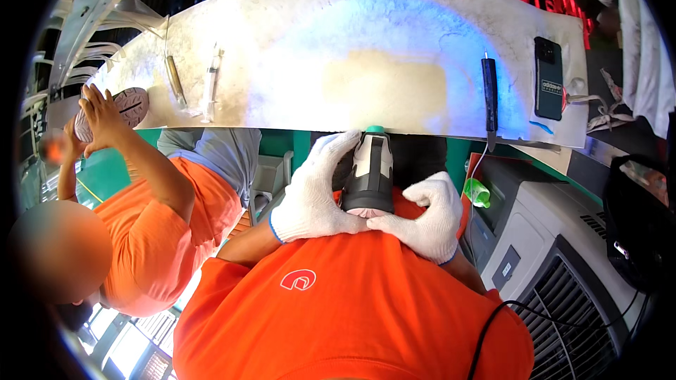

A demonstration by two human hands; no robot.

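Hands, two, in white knitted gloves. Left hand (pixel 317 190): spread wide, fingers at the far end of the shoe and thumb at the near end, holding it. Right hand (pixel 426 217): half curled, thumb at the near end, fingers apart from the shoe's side; whether it bears weight cannot be told.

Shoe (pixel 368 172), one: black and off-white, teal at its far end; between the hands, close to the wearer's body, just before the table edge.

Table (pixel 303 35), one, pale-topped. On it: tan-handled tool (pixel 174 81), one; syringe (pixel 210 84), one, clear, fill unclear; black-handled tool (pixel 489 95), one, metal-tipped; phone (pixel 548 77), one, dark; blue scrap (pixel 541 127), one.

Co-worker (pixel 151 229), one, orange shirt: two bare hands on one second shoe (pixel 132 107), sole showing.

Containers: grey plastic bin (pixel 283 162), one, contents hidden; black bag (pixel 634 222), one, contents hidden.
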